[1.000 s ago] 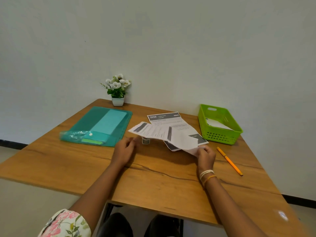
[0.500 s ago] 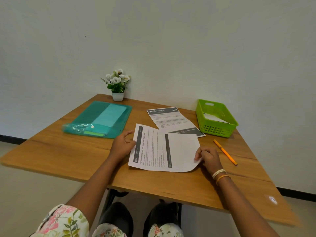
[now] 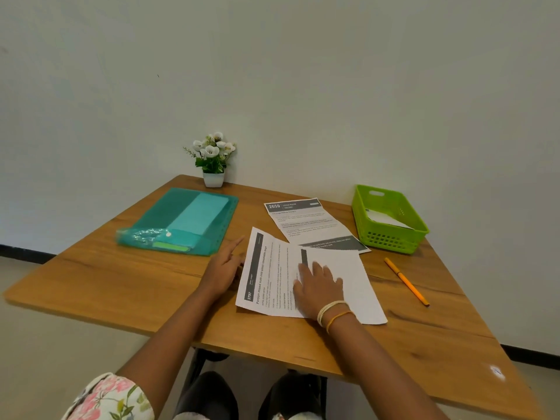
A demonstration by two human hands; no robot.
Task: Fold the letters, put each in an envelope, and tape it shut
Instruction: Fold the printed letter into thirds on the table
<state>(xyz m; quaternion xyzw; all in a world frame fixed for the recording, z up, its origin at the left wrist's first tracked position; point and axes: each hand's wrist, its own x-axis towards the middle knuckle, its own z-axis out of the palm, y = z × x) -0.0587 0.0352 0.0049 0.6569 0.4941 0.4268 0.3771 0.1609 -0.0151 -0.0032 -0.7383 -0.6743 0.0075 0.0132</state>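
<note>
Right hand (image 3: 318,287): flat, fingers spread, pressing on the near letter (image 3: 272,277). Left hand (image 3: 224,269): fingers straight, touching that letter's left edge. Second letter (image 3: 306,222): just behind the near letter. Green basket (image 3: 391,237): behind it, to the right. Pencil (image 3: 406,281): right. Teal folder (image 3: 181,221): left.

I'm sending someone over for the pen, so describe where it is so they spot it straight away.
On the wooden table, look to the right-hand side, in front of the green basket. The orange pen lies there on bare wood, just right of the printed sheet under the right hand. It is the only thin orange stick there.
</note>
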